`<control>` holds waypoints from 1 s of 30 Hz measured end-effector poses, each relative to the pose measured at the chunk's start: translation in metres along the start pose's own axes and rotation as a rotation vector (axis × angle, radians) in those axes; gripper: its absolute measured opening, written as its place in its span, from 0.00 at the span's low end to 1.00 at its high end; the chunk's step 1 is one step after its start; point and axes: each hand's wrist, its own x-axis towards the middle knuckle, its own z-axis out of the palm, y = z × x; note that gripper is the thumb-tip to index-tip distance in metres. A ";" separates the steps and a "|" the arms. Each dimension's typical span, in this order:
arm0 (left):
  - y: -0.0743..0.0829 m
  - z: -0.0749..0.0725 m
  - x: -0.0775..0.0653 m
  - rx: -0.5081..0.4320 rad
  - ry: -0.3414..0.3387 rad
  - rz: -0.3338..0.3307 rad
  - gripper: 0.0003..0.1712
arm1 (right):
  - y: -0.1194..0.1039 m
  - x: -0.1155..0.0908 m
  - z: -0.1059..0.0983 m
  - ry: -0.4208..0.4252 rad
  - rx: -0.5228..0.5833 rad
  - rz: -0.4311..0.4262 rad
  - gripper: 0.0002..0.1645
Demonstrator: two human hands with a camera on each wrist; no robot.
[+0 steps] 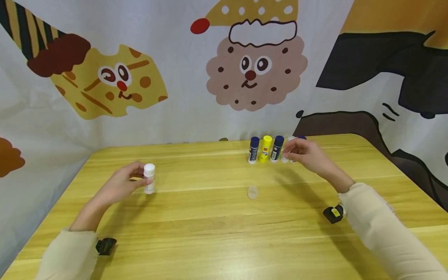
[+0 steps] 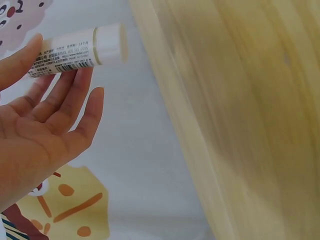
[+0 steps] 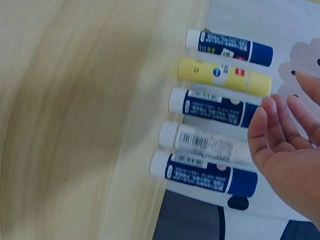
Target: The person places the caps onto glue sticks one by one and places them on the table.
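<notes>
My left hand (image 1: 120, 182) pinches a white glue stick (image 1: 149, 179) between thumb and fingers, upright at the left of the table. In the left wrist view the printed text and barcode on this white glue stick (image 2: 75, 50) show. My right hand (image 1: 308, 153) is at the right part of a row of standing glue sticks, its fingers loosely bent. In the right wrist view it covers the cap end of a white glue stick (image 3: 205, 142) without gripping it. Beside that stand a yellow glue stick (image 3: 220, 76) and several dark blue ones, including the end glue stick (image 3: 200, 172).
A small round translucent piece (image 1: 252, 192) lies mid-table. The wooden table (image 1: 196, 233) ends at its back edge against a curtain (image 1: 182, 77) printed with cartoon figures. Dark wrist devices, such as the left one (image 1: 106, 246), sit by both sleeves.
</notes>
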 end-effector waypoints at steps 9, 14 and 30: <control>0.013 0.005 0.002 0.007 -0.006 0.030 0.16 | -0.002 0.002 0.018 -0.109 0.029 -0.025 0.13; 0.018 0.009 0.002 0.006 -0.009 0.045 0.17 | -0.002 0.002 0.028 -0.151 0.034 -0.066 0.11; 0.036 0.024 0.007 0.043 -0.048 0.106 0.16 | -0.006 -0.003 0.059 -0.301 0.087 -0.100 0.19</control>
